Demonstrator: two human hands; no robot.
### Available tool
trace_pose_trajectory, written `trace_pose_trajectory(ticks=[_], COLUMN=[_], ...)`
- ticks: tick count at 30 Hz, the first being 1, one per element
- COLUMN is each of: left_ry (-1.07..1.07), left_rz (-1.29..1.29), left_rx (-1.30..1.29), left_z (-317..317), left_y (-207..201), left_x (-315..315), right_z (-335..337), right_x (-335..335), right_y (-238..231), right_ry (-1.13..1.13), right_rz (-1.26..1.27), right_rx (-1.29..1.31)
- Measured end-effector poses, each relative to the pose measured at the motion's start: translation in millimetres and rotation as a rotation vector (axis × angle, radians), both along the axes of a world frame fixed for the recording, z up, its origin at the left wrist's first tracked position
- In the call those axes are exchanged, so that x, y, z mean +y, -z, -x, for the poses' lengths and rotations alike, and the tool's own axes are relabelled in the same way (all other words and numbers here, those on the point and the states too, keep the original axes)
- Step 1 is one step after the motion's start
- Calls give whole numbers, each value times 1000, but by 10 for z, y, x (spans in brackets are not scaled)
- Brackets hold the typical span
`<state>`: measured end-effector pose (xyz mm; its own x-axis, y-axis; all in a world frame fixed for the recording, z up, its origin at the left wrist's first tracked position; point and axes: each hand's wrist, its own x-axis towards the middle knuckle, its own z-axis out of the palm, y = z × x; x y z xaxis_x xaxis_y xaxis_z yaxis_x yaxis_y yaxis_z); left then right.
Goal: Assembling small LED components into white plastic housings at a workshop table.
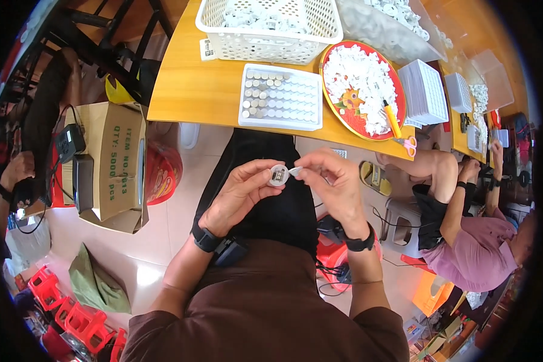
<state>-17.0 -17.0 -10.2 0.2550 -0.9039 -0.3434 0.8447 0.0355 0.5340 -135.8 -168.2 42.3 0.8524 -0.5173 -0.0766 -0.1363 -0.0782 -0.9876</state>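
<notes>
Above my lap, my left hand (240,192) is closed round the edge of a small round white case (279,175). Its face is toward me and shows a dark and metallic part inside. Close beside it on the right, my right hand (336,188) pinches a small white piece (295,171) between thumb and fingertips. That piece is at or just touching the case's rim; I cannot tell which. On the table ahead lies a white tray (280,125) with rows of small round pieces, some silvery at the left, others white.
Behind the tray stands a white basket (271,47) of white parts. A red round tray (333,99) holds white pieces and a yellow-handled tool (392,119); pink-handled scissors (409,145) lie at the wooden table's edge. Stacked white trays (422,93), a cardboard box (117,163) and a seated co-worker (473,253) flank me.
</notes>
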Motion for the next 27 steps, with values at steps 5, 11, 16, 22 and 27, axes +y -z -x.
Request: trace_pose_trajectory(ticks=[5,11,16,22,27], left_ry=[-28,3,22,18,15], left_rz=[0,-6,-20,-21,-33], left_rx=[-16,-58,-69,-78,-65], left_z=[17,22,29,39,49], left_y=[-23,-26,5,-2,-2], left_x=[10,8,14,6,15], right_z=[-58,-54,-63,-62,-41], right_x=[176,213,213,192,189], right_y=[2,0,-5,20,38], right_ry=[-43,-67,-86,-97,-123], right_rz=[284,418,493,500,540], right_rx=[-48,-5,-16,-32,-23])
